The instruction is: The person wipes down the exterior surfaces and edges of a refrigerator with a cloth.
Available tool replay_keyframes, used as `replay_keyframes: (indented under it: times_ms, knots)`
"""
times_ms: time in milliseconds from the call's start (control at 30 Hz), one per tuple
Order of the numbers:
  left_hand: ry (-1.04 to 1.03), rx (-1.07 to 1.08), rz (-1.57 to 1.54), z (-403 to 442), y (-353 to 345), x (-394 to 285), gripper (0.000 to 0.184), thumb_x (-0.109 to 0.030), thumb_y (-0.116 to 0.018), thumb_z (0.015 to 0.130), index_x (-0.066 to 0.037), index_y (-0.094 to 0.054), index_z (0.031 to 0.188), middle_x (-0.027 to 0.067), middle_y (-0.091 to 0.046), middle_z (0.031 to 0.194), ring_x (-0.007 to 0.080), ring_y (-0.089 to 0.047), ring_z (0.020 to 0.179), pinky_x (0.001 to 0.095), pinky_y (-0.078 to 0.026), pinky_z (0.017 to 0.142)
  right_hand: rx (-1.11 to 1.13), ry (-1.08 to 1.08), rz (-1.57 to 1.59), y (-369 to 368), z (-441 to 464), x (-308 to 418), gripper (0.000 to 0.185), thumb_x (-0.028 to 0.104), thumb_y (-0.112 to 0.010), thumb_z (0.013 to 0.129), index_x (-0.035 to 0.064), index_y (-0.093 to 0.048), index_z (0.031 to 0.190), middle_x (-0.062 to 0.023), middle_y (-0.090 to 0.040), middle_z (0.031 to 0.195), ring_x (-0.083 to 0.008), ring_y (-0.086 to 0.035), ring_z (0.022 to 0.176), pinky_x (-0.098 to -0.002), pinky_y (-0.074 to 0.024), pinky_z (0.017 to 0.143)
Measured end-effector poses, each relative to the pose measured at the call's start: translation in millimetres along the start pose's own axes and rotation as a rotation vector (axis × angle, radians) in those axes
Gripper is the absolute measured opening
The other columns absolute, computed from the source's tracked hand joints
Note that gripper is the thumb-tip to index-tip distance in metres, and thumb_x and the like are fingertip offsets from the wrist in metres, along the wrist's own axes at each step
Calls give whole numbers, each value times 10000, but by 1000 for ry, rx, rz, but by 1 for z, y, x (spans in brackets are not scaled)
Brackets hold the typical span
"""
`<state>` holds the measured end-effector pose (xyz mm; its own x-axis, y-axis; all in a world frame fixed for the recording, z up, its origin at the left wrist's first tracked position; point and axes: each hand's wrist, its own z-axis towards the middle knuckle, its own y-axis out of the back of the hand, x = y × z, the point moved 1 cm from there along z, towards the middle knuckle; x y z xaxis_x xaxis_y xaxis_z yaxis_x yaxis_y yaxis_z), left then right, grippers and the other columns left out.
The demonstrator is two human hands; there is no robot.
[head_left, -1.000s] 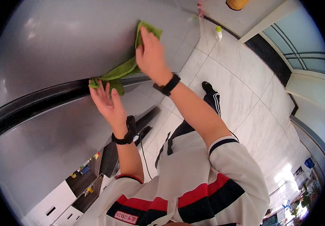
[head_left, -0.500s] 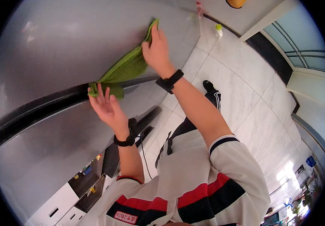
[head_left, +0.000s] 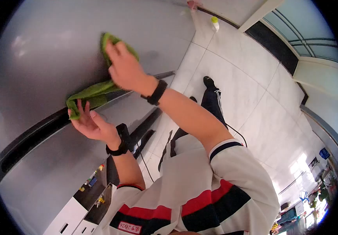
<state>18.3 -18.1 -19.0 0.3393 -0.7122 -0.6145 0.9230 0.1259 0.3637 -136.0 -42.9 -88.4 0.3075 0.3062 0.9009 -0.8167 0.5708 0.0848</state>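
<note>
the green cloth (head_left: pixel 94 92) lies against the grey panel (head_left: pixel 51 66), its lower stretch running along the dark strip (head_left: pixel 31 135) and its upper end up on the smooth face. your right grip (head_left: pixel 127 70) is closed on that upper end, fingers bunched over it. your left grip (head_left: pixel 92 125) is at the other end, its fingers loosely curled with the cloth at the fingertips and the thumb standing away; you cannot tell from here whether it is pinching the cloth or only touching it. judge the cloth as light and limp, with no stiffness to push with, so it should obey a pull far better than a shove. it looks hard to break, but it may bunch or slide on that smooth face. best take hold over a folded part, fingers flat behind it, and pin the far end near its corner so the middle does not sag.
</note>
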Motion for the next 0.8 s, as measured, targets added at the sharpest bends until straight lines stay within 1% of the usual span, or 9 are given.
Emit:
replay_keyframes:
  times_ms: [100,133,233,300,433,533,633,733,800]
  knots:
    - [-1,77,58,3,-9,2,487,-69,-483,959,5,-306,1406,199,-420,1406,341,-508,1224,435,-441,991,-106,-205,-20,7,2,-50,716,6,-510,797,-55,-202,1441,-242,-437,1083,-401,-506,954,-444,-447,847]
    - [56,100,73,1,-14,1,490,-75,-495,955,12,-311,1400,202,-428,1394,344,-506,1226,432,-439,991,-143,-268,-22,11,-1,-64,718,-1,-500,800,-67,-185,1442,-257,-437,1092,-415,-501,971,-442,-443,862]
    - [162,132,110,-5,-33,3,488,-79,-515,947,17,-326,1387,215,-472,1341,335,-508,1227,421,-438,993,-43,-426,100,25,-6,-92,716,-6,-485,808,-70,-164,1445,-275,-425,1135,-436,-485,1015,-446,-437,880]
    - [155,93,129,-7,-44,4,469,-63,-502,949,-1,-339,1385,226,-533,1281,309,-517,1219,408,-446,995,15,-347,35,32,-5,-98,733,4,-499,818,-73,-140,1452,-255,-414,1167,-416,-499,1002,-439,-441,872]
    - [103,50,146,1,-68,0,458,-58,-498,949,5,-344,1376,235,-503,1309,310,-522,1210,410,-447,1001,127,-234,17,53,11,-99,753,-21,-506,812,-58,-129,1463,-225,-411,1191,-394,-498,1015,-431,-435,890]
    - [90,52,162,12,-77,-6,471,-54,-504,945,2,-335,1380,239,-478,1330,321,-527,1202,422,-460,994,116,-117,64,69,34,-92,744,-17,-531,798,-48,-187,1456,-211,-415,1194,-378,-480,1061,-417,-426,917]
    - [98,25,185,18,-91,-9,484,-103,-526,946,16,-334,1373,236,-494,1319,328,-536,1187,426,-459,994,39,-38,-12,78,56,-94,703,1,-550,792,-57,-255,1428,-216,-411,1188,-375,-453,1109,-424,-414,948]
    - [97,33,187,23,-102,-7,489,-101,-535,940,17,-333,1370,242,-509,1297,327,-543,1178,424,-463,993,-199,-60,-30,86,76,-93,668,18,-569,783,-64,-314,1395,-236,-399,1219,-398,-438,1134,-447,-395,981]
    - [83,49,199,26,-114,-2,490,-102,-535,941,14,-331,1371,242,-512,1289,329,-543,1176,425,-465,992,-260,-52,-65,90,87,-94,653,27,-570,781,-63,-333,1382,-250,-390,1250,-419,-429,1143,-466,-378,1001]
